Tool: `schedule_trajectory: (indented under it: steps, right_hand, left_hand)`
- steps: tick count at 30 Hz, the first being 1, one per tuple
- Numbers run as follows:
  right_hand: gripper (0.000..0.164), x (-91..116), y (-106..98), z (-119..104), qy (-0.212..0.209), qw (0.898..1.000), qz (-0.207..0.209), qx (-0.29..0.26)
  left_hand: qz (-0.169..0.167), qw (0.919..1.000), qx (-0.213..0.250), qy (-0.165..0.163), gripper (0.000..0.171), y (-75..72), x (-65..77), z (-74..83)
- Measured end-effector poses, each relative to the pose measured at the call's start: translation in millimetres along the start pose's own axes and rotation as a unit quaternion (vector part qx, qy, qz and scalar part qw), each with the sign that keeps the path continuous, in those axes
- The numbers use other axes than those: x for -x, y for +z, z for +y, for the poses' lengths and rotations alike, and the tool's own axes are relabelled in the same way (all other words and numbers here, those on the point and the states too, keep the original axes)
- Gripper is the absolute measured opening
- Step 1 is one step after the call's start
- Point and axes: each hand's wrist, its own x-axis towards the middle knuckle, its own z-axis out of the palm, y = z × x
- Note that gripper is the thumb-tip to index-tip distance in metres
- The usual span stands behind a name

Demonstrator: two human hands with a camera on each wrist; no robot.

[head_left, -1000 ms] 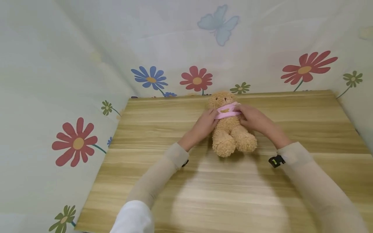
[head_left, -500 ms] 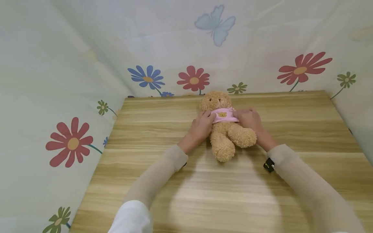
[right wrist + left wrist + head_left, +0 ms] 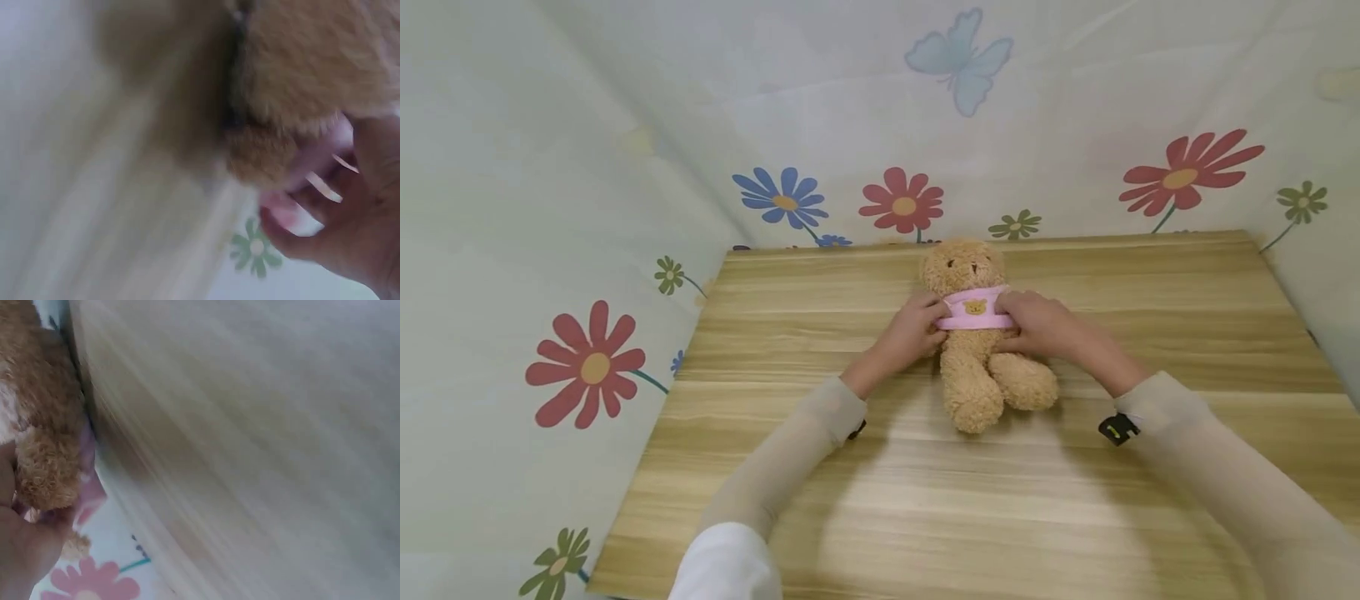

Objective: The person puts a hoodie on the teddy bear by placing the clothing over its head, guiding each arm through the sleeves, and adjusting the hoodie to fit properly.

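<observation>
A curly tan teddy bear (image 3: 973, 342) faces up on the wooden table, its head toward the back wall and both feet toward me. It wears a short pink shirt (image 3: 976, 322) with a small bear-face print on the chest. My left hand (image 3: 912, 335) grips the shirt at the bear's left-of-picture side, with curled fingers beside one stubby arm (image 3: 49, 469). On the other side my right hand (image 3: 1043, 327) holds the shirt, thumb low near the belly. The right wrist view is blurred, but pink cloth (image 3: 312, 156) shows by those fingers.
The wooden table (image 3: 775, 333) runs to a pale curtain-like wall (image 3: 850, 92) printed with flowers and a butterfly, close behind the bear's head. A similar wall (image 3: 490, 250) stands along the left edge. A black strap piece (image 3: 1118, 429) sits at my right cuff.
The bear has come a little nearer to me. Its shirt, bunched up a second ago, lies flatter with the print in full view. Both hands have shifted slightly and stay on the shirt.
</observation>
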Motion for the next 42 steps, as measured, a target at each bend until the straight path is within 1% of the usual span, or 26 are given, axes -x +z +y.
schedule_trajectory:
  steps: [1, 3, 6, 8, 10, 12, 14, 16, 18, 21, 23, 24, 25, 26, 27, 28, 30, 32, 33, 34, 35, 36, 37, 39, 40, 42]
  right_hand:
    - [0.032, -1.3, 4.2, -4.6, -0.004, 0.999, 0.02, 0.043]
    - [0.027, -3.3, 11.9, -11.9, -0.017, 0.992, 0.061, 0.113]
    - [0.02, -7.5, 21.2, -14.1, -0.039, 0.977, 0.132, 0.163]
    - [0.02, -10.9, 24.3, -10.8, -0.044, 0.972, 0.16, 0.169]
    - [0.02, -12.5, 23.3, -5.7, -0.037, 0.976, 0.159, 0.146]
    - [0.023, -10.8, 19.1, -1.5, -0.03, 0.984, 0.132, 0.114]
    - [0.023, -6.5, 14.3, 1.1, -0.03, 0.99, 0.103, 0.088]
    - [0.022, -2.2, 12.1, 1.5, -0.048, 0.99, 0.101, 0.091]
    - [0.02, 0.8, 13.0, 0.7, -0.078, 0.981, 0.132, 0.12]
    - [0.02, -1.0, 18.9, 0.2, -0.113, 0.955, 0.216, 0.168]
    - [0.022, -5.7, 22.2, 0.2, -0.114, 0.937, 0.269, 0.192]
    - [0.023, -8.4, 23.4, 0.6, -0.106, 0.931, 0.285, 0.202]
    - [0.022, -11.0, 24.2, 1.5, -0.095, 0.928, 0.294, 0.209]
    - [0.021, -13.4, 24.0, 2.4, -0.081, 0.929, 0.293, 0.213]
    - [0.02, -15.2, 22.6, 3.0, -0.069, 0.934, 0.28, 0.211]
    - [0.019, -15.6, 20.4, 3.8, -0.058, 0.942, 0.255, 0.208]
    - [0.017, -13.5, 13.3, 5.1, -0.035, 0.963, 0.18, 0.198]
    - [0.018, -7.7, 2.9, 4.2, -0.003, 0.979, 0.087, 0.184]
    - [0.019, -4.1, -2.9, 2.5, 0.015, 0.983, 0.045, 0.178]
    - [0.019, -0.7, -8.2, -0.1, 0.034, 0.983, 0.011, 0.178]
    - [0.018, 2.1, -13.0, -4.6, 0.049, 0.982, -0.009, 0.181]
    - [0.016, 3.5, -16.3, -10.0, 0.057, 0.981, -0.018, 0.184]
    - [0.012, 3.8, -18.6, -16.1, 0.055, 0.983, -0.01, 0.177]
    - [0.005, 0.6, -18.8, -28.7, 0.039, 0.987, 0.027, 0.153]
    - [0.006, -2.2, -17.5, -35.1, 0.03, 0.989, 0.05, 0.138]
    - [0.016, -8.9, -12.7, -43.7, 0.015, 0.99, 0.087, 0.112]
  left_hand:
    - [0.01, 0.9998, -0.016, 0.007, 0.012, 1.4, 0.2, 2.0]
    - [0.031, 0.9983, -0.049, 0.011, 0.011, 4.0, 0.4, 6.0]
    - [0.066, 0.9946, -0.08, -0.001, 0.012, 4.6, -1.5, 12.0]
    - [0.072, 0.9933, -0.09, -0.009, 0.011, 3.6, -4.5, 13.1]
    - [0.062, 0.9944, -0.084, -0.016, 0.01, 0.0, -7.2, 12.2]
    - [0.037, 0.9964, -0.075, -0.014, 0.009, -3.8, -7.5, 8.8]
    - [0.011, 0.9976, -0.068, -0.001, 0.01, -7.4, -5.6, 5.3]
    - [0.002, 0.9978, -0.064, 0.019, 0.008, -11.1, -1.2, 4.4]
    - [0.012, 0.9957, -0.077, 0.049, 0.006, -12.6, 2.0, 4.8]
    - [0.039, 0.989, -0.119, 0.079, 0.007, -11.2, 3.2, 5.8]
    - [0.047, 0.9856, -0.14, 0.083, 0.009, -9.5, 1.7, 6.0]
    - [0.045, 0.9855, -0.143, 0.079, 0.011, -8.4, 0.9, 5.5]
    - [0.039, 0.9866, -0.141, 0.072, 0.012, -8.0, -0.1, 5.1]
    - [0.03, 0.9888, -0.132, 0.063, 0.013, -8.1, -1.0, 4.8]
    - [0.02, 0.9916, -0.117, 0.052, 0.015, -8.1, -2.0, 4.1]
    - [0.009, 0.9943, -0.099, 0.039, 0.02, -8.3, -2.6, 3.8]
    - [-0.005, 0.998, -0.062, 0.012, 0.03, -8.4, -3.4, 2.6]
    - [-0.011, 0.9997, -0.009, -0.021, 0.038, -8.7, -3.6, 2.1]
    - [-0.008, 0.9991, 0.018, -0.037, 0.039, -8.7, -4.1, 2.0]
    - [-0.001, 0.9977, 0.042, -0.053, 0.04, -8.7, -4.8, 2.0]
    - [0.008, 0.9955, 0.065, -0.068, 0.041, -8.6, -5.6, 2.2]
    - [0.017, 0.9924, 0.093, -0.079, 0.042, -8.6, -6.2, 2.8]
    - [0.024, 0.9876, 0.125, -0.092, 0.044, -8.8, -6.7, 3.6]
    - [0.032, 0.9793, 0.172, -0.101, 0.046, -9.9, -8.7, 5.4]
    - [0.032, 0.9755, 0.193, -0.1, 0.047, -10.6, -10.0, 6.1]
    - [0.027, 0.9682, 0.229, -0.097, 0.044, -12.5, -12.3, 7.0]
